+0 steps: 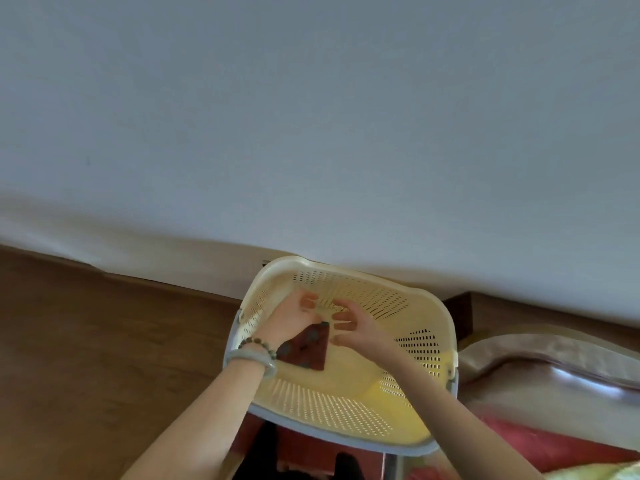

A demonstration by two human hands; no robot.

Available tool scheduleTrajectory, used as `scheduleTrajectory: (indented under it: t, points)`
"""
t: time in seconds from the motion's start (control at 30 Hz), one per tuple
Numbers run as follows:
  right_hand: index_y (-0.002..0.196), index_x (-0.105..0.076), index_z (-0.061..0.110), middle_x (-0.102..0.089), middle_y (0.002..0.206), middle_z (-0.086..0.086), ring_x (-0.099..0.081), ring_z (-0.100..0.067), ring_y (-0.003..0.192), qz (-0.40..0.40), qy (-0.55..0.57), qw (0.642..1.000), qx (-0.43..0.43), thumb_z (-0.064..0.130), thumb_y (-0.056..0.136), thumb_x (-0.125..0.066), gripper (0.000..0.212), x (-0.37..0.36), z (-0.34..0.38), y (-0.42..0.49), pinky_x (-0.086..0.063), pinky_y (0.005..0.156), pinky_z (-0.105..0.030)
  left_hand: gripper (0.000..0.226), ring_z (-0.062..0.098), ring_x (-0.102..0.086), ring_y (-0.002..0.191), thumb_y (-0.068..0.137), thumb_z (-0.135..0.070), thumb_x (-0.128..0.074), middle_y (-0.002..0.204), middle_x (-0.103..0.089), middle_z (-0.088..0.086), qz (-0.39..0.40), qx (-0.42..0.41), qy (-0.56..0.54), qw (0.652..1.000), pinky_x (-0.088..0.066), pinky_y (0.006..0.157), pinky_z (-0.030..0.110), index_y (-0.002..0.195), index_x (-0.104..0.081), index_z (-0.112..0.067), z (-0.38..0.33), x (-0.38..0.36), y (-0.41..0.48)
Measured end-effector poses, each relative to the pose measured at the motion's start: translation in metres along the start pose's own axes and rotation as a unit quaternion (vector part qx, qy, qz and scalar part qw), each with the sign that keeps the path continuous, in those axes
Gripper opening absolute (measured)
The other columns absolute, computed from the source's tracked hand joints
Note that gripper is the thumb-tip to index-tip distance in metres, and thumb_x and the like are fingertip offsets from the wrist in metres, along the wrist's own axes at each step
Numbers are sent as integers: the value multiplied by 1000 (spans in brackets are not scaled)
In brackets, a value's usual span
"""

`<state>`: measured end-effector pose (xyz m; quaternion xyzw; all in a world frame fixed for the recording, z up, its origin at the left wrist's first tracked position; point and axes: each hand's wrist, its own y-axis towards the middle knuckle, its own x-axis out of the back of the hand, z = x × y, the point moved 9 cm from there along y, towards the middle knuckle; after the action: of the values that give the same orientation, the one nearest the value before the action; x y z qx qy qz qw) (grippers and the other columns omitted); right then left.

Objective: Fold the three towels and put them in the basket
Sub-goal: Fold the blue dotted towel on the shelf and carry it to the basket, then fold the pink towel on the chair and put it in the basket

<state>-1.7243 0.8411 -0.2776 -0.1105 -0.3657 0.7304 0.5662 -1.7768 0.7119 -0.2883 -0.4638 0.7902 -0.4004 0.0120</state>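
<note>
I see one folded towel (306,349), dark red-brown with a small greyish pattern, lying inside the basket (346,441) toward its left side, resting on the pale yellow floor of it. The far corner of the towel runs up under my left hand (294,315), which is palm down with the fingers spread and loosely curled; the heel of that hand seems to touch the cloth, but I cannot tell whether the fingers pinch it or simply rest open above it. My right hand (353,327) is just beside the towel's right edge, fingers parted and bent, holding nothing that I can make out, with its thumb near the cloth but apparently apart from it. On the left wrist sit a pale green bangle (251,358) and a string of dark beads (258,342) just above it. The basket is perforated plastic, cream-yellow inside with a grey-blue outer rim, and stands close against the white wall (311,116). To the left is brown wooden floor (86,341). To the right I see a beige padded edge (547,355) with something red below it, too blurred to identify.
</note>
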Motion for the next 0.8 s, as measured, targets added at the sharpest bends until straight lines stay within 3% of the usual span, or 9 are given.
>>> scheduleTrajectory:
  t: [0.13,0.2,0.4,0.53,0.63,0.8]
  points:
    - [135,-39,30,-55,124,-3,-57,-11,111,-12,8,995,97,6,75,-71,72,24,68,-63,-52,92,-31,54,0,-57,111,71,-28,-78,115,-61,-18,-19,-93,-72,993,-46,91,21,119,-53,-34,-41,40,-74]
    - [131,-39,34,-55,124,0,-56,-8,112,-22,6,989,149,5,75,-72,71,34,101,-92,-52,91,-29,56,-8,-50,115,73,-26,-78,120,-58,-19,-21,-141,-100,985,-42,94,18,121,-51,-35,-63,62,-116]
    - [132,-42,33,-55,125,2,-56,-7,115,8,-1,956,292,-1,76,-72,72,30,203,-172,-50,94,-27,76,-7,-43,125,68,-31,-80,132,-50,-22,-98,-246,-116,957,-38,97,10,132,-40,-36,-88,124,-238]
    - [130,-42,36,-55,126,3,-56,-7,115,49,-20,930,365,-4,76,-72,73,-10,262,-214,-50,94,-27,86,2,-48,124,62,-38,-81,133,-51,-15,-208,-270,-146,929,-42,99,19,135,-35,-35,-69,167,-317]
    - [131,-42,35,-55,127,2,-56,-9,115,98,-45,908,404,-4,76,-72,74,-58,296,-238,-49,97,-31,87,9,-52,122,62,-32,-80,133,-51,-9,-291,-265,-186,900,-47,98,27,135,-33,-37,-38,196,-376]
    - [126,-41,45,-54,127,5,-55,-10,116,187,-109,864,454,2,75,-74,75,-162,340,-276,-49,97,-33,84,9,-52,122,74,-19,-78,137,-48,-9,-413,-239,-196,857,-47,96,23,139,-27,-33,31,224,-479]
